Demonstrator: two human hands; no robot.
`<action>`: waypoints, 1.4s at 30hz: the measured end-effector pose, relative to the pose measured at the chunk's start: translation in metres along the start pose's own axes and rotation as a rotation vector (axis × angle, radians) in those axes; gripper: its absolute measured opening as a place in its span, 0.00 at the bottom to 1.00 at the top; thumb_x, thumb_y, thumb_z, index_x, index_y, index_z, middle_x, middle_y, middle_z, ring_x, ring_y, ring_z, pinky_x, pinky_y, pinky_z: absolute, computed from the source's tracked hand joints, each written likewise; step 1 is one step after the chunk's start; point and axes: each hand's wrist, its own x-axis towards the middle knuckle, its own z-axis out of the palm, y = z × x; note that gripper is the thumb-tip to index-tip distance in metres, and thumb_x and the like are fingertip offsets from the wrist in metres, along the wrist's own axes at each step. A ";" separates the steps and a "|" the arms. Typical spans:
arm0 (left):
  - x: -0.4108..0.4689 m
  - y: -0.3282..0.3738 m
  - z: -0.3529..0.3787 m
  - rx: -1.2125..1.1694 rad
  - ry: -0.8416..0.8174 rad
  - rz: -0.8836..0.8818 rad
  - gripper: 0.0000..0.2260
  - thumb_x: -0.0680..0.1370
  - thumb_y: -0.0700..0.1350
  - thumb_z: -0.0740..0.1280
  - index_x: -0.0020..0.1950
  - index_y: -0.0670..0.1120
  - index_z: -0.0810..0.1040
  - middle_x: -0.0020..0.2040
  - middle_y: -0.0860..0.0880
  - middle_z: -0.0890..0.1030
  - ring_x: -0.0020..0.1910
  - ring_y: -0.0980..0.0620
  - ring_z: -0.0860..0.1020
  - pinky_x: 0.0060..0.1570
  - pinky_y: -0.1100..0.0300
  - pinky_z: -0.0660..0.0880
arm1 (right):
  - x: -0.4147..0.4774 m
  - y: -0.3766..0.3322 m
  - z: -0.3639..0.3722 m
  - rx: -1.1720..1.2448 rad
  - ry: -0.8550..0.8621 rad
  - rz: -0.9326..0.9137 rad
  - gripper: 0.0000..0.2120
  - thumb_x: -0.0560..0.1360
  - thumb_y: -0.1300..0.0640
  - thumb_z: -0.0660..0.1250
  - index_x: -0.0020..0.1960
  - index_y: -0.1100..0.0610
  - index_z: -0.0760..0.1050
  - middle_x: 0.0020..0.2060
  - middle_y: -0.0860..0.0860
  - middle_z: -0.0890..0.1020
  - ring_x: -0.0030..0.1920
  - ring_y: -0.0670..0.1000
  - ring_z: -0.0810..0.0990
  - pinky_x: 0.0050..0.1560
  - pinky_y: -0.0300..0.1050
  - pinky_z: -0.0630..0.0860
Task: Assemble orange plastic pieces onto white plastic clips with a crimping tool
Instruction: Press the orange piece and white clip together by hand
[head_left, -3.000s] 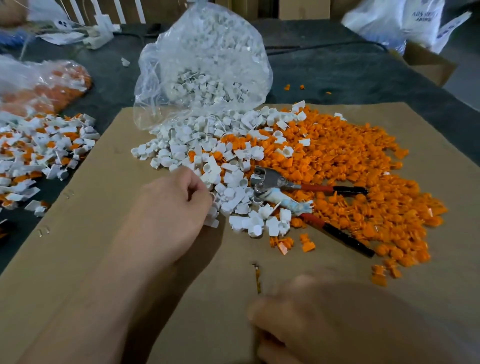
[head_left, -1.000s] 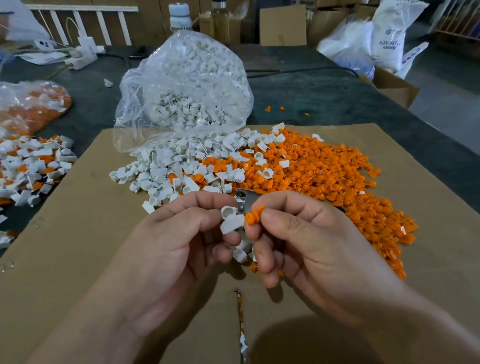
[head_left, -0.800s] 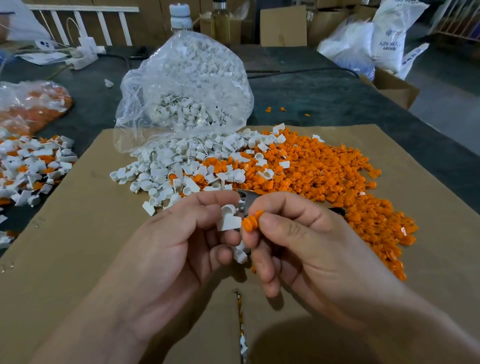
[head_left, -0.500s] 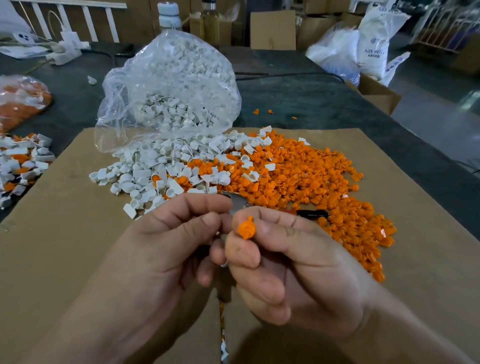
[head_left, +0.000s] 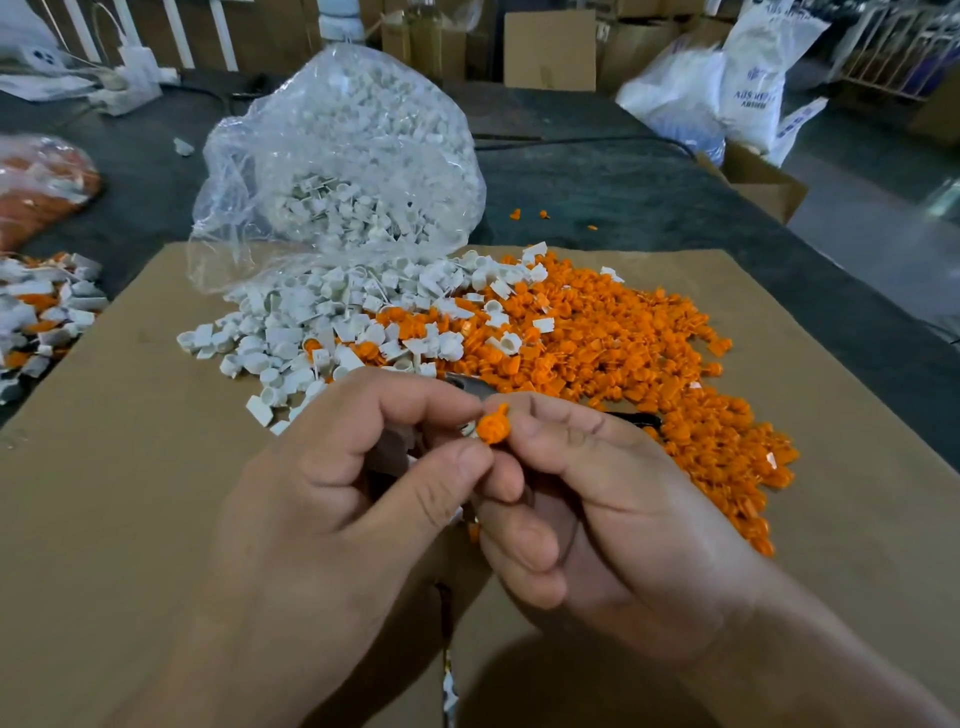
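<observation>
My right hand (head_left: 597, 499) pinches a small orange piece (head_left: 492, 426) between thumb and forefinger. My left hand (head_left: 337, 493) meets it fingertip to fingertip, its fingers curled round a white clip that is almost wholly hidden. Behind the hands lies the crimping tool (head_left: 470, 384); only its metal jaw and a bit of black handle (head_left: 636, 418) show. A heap of loose white clips (head_left: 311, 332) and a wide heap of orange pieces (head_left: 623, 353) lie on the cardboard sheet (head_left: 114, 467).
A clear plastic bag of white clips (head_left: 343, 156) stands open at the cardboard's far edge. Assembled white-and-orange parts (head_left: 41, 312) and a bag of orange pieces (head_left: 36, 187) lie at the left. Boxes and white sacks (head_left: 748, 78) stand beyond the dark table.
Both hands have come together and closer to me. The white clip, plainly seen a second ago in my left fingers, is now covered, and the orange piece sits pressed against it.
</observation>
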 end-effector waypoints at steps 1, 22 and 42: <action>0.000 -0.001 -0.001 0.071 -0.009 0.031 0.11 0.75 0.65 0.68 0.50 0.60 0.81 0.43 0.65 0.81 0.37 0.69 0.78 0.36 0.77 0.71 | -0.001 0.002 -0.003 -0.019 0.009 -0.016 0.08 0.79 0.57 0.62 0.45 0.61 0.74 0.28 0.51 0.77 0.24 0.46 0.74 0.23 0.39 0.71; 0.003 -0.013 -0.012 -0.082 0.104 -0.449 0.17 0.76 0.34 0.69 0.47 0.59 0.84 0.42 0.47 0.87 0.39 0.45 0.87 0.39 0.59 0.83 | -0.010 0.009 -0.003 -1.119 0.314 -0.474 0.04 0.79 0.50 0.63 0.49 0.43 0.76 0.33 0.43 0.80 0.32 0.44 0.80 0.30 0.34 0.75; -0.004 -0.010 -0.011 0.438 -0.040 -0.379 0.13 0.74 0.52 0.70 0.52 0.70 0.79 0.41 0.66 0.84 0.39 0.66 0.82 0.37 0.73 0.76 | -0.008 0.005 0.009 -1.949 0.385 -0.518 0.04 0.75 0.55 0.65 0.42 0.53 0.77 0.34 0.46 0.74 0.30 0.45 0.70 0.25 0.40 0.68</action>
